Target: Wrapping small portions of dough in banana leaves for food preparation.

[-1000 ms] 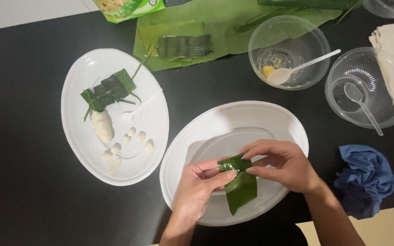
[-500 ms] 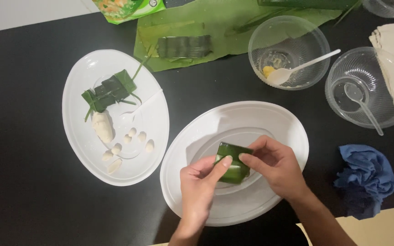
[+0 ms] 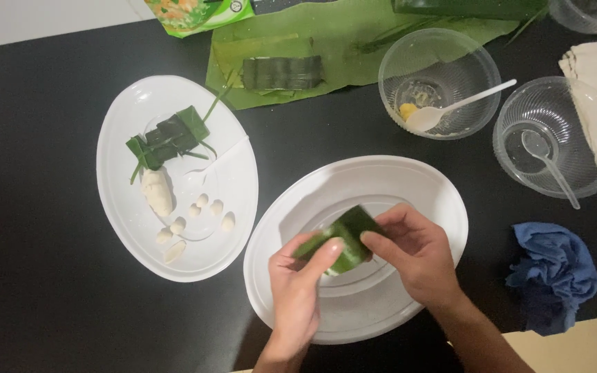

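The smooth, slightly glossy green leaf parcel (image 3: 345,238) lies over a glossy white oval plastic plate (image 3: 443,207). The black table top (image 3: 43,304) looks matt. The crumpled blue cloth (image 3: 553,273) is soft; the clear ribbed plastic bowl (image 3: 575,103) shines.

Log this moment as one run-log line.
left hand: pinching folded green leaf parcel | right hand: pinching same parcel | location: above white oval plate | nearby: second white plate holding wrapped parcel

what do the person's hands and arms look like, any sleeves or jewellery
Both hands are bare: the left hand and right hand show no gloves, rings or watch. The forearms are uncovered as far as the frame's bottom edge, with no sleeve in view. Fingernails look short and unpainted.
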